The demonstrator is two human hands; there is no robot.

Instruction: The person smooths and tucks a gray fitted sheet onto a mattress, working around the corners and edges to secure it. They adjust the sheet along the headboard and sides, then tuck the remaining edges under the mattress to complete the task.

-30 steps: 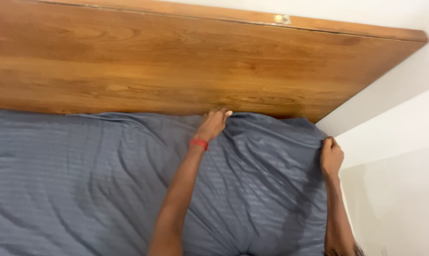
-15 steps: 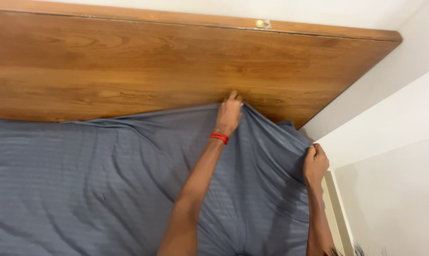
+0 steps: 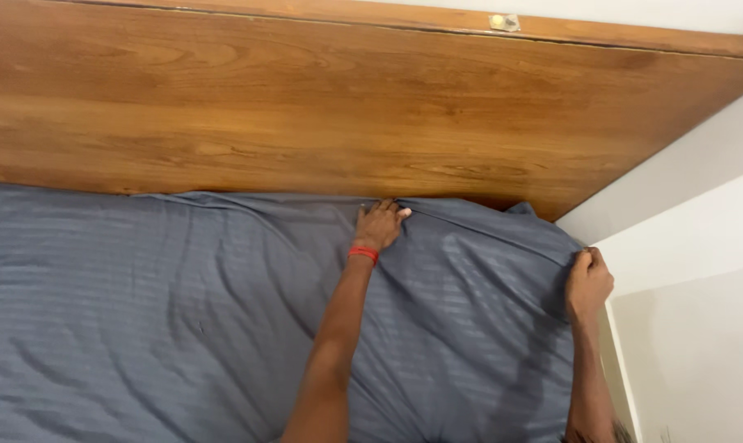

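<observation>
A grey striped bedsheet (image 3: 141, 312) covers the mattress below a wooden headboard (image 3: 306, 107). My left hand (image 3: 379, 224), with a red band at the wrist, presses and grips the sheet's top edge right against the headboard. My right hand (image 3: 589, 279) is closed on the sheet's edge at the mattress's right side, close to the corner. Folds in the sheet run between the two hands.
A white wall (image 3: 691, 246) stands directly to the right of the bed, leaving a narrow gap beside the mattress. A small metal fitting (image 3: 502, 22) sits on top of the headboard.
The left hand had lifted the sheet's edge up the headboard half a second ago; now it has brought it down to the mattress top. The right hand kept its grip at the side.
</observation>
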